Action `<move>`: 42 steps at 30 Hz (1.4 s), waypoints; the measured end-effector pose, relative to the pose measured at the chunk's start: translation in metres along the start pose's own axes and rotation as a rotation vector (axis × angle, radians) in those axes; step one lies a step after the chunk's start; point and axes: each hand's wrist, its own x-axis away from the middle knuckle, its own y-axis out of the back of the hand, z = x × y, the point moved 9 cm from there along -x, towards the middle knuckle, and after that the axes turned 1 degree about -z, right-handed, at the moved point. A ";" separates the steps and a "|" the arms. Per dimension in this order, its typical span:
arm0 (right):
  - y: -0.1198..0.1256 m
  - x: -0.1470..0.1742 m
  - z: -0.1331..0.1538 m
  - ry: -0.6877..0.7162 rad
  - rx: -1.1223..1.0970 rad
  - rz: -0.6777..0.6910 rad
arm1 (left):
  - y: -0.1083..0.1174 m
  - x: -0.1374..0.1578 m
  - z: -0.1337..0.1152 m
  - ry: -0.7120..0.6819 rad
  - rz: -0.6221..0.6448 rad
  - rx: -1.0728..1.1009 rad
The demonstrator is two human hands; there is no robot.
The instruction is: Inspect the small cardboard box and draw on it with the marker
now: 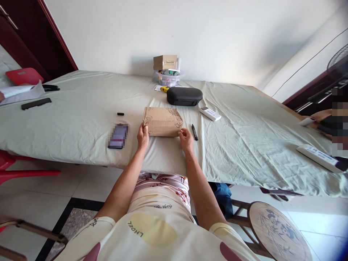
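Observation:
A brown cardboard box (163,121) with dark drawings at its corners lies in front of me on the cloth-covered table. My left hand (143,136) grips its left side, thumb on the near face. At the near right corner, the fingers of my right hand (186,139) are closed on the box. Just right of that hand lies a black marker (194,132), and its apparent black cap (120,114) rests apart on the left. A phone (118,136) with a lit, blurred screen is left of my left hand.
Behind the box sit a black zip case (185,96), a white device (210,114) and a clear plastic tub (169,78) with another cardboard box (165,62) above it. Another person's arm (320,117) reaches in at right, near a long white device (320,157). A round stool (280,232) stands below.

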 end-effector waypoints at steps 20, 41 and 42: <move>-0.014 0.015 0.003 0.111 0.263 -0.163 | -0.024 0.019 -0.010 -0.143 0.057 -0.367; -0.010 0.017 0.004 0.110 0.252 -0.218 | -0.026 0.024 -0.001 -0.018 0.037 -0.417; -0.008 0.017 0.006 0.116 0.246 -0.225 | -0.025 0.022 0.000 -0.013 0.034 -0.405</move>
